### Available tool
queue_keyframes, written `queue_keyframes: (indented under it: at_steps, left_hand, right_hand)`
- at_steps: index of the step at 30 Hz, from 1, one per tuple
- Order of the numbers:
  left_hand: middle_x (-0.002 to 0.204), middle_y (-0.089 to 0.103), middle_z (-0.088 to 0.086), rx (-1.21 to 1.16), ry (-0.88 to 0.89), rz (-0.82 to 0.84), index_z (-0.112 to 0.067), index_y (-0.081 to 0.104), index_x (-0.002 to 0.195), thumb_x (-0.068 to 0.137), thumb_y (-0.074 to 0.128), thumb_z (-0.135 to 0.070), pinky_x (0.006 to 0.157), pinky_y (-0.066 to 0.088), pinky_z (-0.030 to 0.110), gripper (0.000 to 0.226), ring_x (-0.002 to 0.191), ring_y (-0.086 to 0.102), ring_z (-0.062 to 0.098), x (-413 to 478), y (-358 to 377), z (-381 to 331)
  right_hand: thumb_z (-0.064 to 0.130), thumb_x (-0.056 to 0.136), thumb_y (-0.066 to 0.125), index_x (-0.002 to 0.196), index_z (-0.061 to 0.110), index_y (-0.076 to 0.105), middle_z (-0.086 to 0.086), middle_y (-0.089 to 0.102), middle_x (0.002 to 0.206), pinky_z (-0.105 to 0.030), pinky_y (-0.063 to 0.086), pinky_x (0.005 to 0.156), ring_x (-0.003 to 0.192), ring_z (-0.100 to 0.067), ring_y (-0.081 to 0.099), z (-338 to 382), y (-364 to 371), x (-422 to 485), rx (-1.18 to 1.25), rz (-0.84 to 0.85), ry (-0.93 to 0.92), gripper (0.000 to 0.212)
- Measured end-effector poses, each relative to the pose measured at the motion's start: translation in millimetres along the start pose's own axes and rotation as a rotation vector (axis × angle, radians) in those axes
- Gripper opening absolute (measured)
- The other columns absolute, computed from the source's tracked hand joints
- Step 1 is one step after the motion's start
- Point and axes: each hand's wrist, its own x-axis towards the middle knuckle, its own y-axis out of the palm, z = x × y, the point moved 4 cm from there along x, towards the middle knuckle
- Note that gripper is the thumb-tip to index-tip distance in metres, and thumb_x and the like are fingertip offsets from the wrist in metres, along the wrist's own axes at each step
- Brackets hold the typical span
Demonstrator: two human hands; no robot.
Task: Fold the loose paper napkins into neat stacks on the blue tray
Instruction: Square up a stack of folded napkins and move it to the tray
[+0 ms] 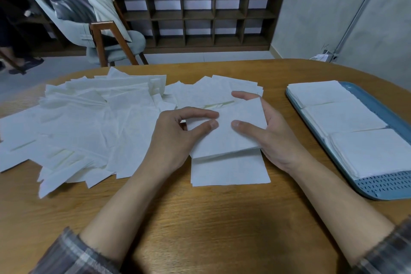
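Head-worn wide-angle view: faces forward and down, close over left hand (175, 138) and right hand (274, 138), across table (211, 218) toward shelf unit (195, 15).

Two hands are working at centre frame, left hand (175, 140) and right hand (275, 138), holding one folded napkin (226, 138) between them. One flat napkin (229, 173) is lying just below. One blue tray (391, 187) at right is carrying three stacks (340, 118). The loose napkins (89, 122) spreading across the left are overlapping too much for counting. One chair (100, 35) is standing upper left.
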Motion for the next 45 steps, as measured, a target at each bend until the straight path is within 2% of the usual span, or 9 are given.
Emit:
queue_keyframes:
  at_steps: [3,6,11,16,22,29,34,37,45]
  left_hand:
    - [0.100,0.081,-0.015,-0.002,0.003,0.010,-0.027,0.085,0.100,0.089,0.084,-0.022,0.082,0.063,0.033,0.012,0.095,0.075,0.007,-0.1,0.3,-0.1]
    - [0.101,0.080,-0.016,0.001,-0.006,0.022,-0.027,0.085,0.100,0.089,0.084,-0.022,0.087,0.064,0.040,0.012,0.097,0.075,0.007,-0.5,1.0,-1.2]
    - [0.104,0.079,-0.018,0.033,0.004,0.029,-0.029,0.085,0.100,0.088,0.085,-0.025,0.087,0.062,0.043,0.012,0.099,0.073,0.005,0.2,1.7,-0.7]
    - [0.127,0.066,-0.025,0.093,0.046,-0.055,-0.041,0.070,0.123,0.095,0.076,-0.040,0.096,0.054,0.025,0.029,0.119,0.061,-0.006,3.1,-2.2,0.9]
    - [0.116,0.069,-0.028,-0.015,0.024,0.022,-0.040,0.070,0.129,0.103,0.067,-0.033,0.082,0.052,0.012,0.028,0.106,0.063,-0.011,-0.8,3.5,-3.8]
    - [0.115,0.077,-0.012,-0.124,-0.051,-0.050,-0.026,0.079,0.121,0.100,0.071,-0.012,0.079,0.061,0.023,0.027,0.094,0.076,0.004,0.7,0.0,2.0]
    - [0.114,0.073,-0.021,-0.056,-0.031,-0.085,-0.028,0.079,0.119,0.100,0.071,-0.011,0.074,0.058,0.018,0.027,0.087,0.074,-0.001,1.5,-2.1,1.5]
    - [0.112,0.074,-0.016,-0.043,0.006,-0.058,-0.029,0.076,0.122,0.099,0.072,-0.009,0.073,0.058,0.019,0.031,0.087,0.075,0.002,1.3,-0.9,-0.6]
    - [0.124,0.054,-0.021,0.496,0.191,0.107,-0.041,0.046,0.137,0.090,0.082,-0.035,0.086,0.047,0.014,0.060,0.109,0.056,-0.001,-3.4,10.6,8.7]
  right_hand:
    - [0.023,0.092,0.081,0.145,0.051,0.051,0.015,0.058,0.147,-0.052,0.048,0.114,0.137,-0.015,0.056,0.6,-0.4,-0.1,-0.075,-0.003,-0.023,0.067]
    - [0.023,0.093,0.080,0.152,0.053,0.041,0.034,0.045,0.150,-0.024,0.047,0.109,0.139,0.006,0.044,6.0,0.8,-0.9,-0.163,-0.023,-0.061,0.077]
    - [0.025,0.093,0.080,0.150,0.056,0.037,0.031,0.036,0.158,-0.043,0.036,0.123,0.148,0.000,0.034,10.1,0.2,-1.9,-0.270,-0.044,-0.103,0.079]
    - [0.013,0.095,0.076,0.149,0.046,0.044,0.028,0.049,0.147,-0.019,0.050,0.099,0.132,0.004,0.050,14.4,-0.7,-4.1,-0.192,-0.051,-0.145,0.070]
    - [0.013,0.097,0.074,0.142,0.048,0.050,0.027,0.052,0.143,-0.036,0.050,0.109,0.134,-0.003,0.051,12.4,-0.9,-3.3,-0.157,-0.063,-0.148,0.062]
    - [0.015,0.099,0.072,0.140,0.052,0.054,0.023,0.054,0.145,-0.053,0.048,0.113,0.136,-0.014,0.053,6.6,-1.3,-0.1,-0.154,-0.014,-0.071,0.059]
    - [0.013,0.088,0.072,0.136,0.034,0.067,0.010,0.067,0.133,-0.033,0.056,0.096,0.126,-0.018,0.064,8.2,-2.6,1.1,0.155,0.080,-0.031,0.052]
    - [0.007,0.094,0.071,0.124,0.026,0.076,0.008,0.072,0.132,-0.032,0.052,0.102,0.129,-0.015,0.064,4.4,-5.1,1.4,0.026,0.100,-0.043,0.035]
    - [0.005,0.098,0.070,0.109,0.033,0.082,0.024,0.074,0.121,-0.011,0.044,0.101,0.121,0.008,0.060,-2.8,-30.0,7.7,-0.254,-0.267,-0.048,0.033]
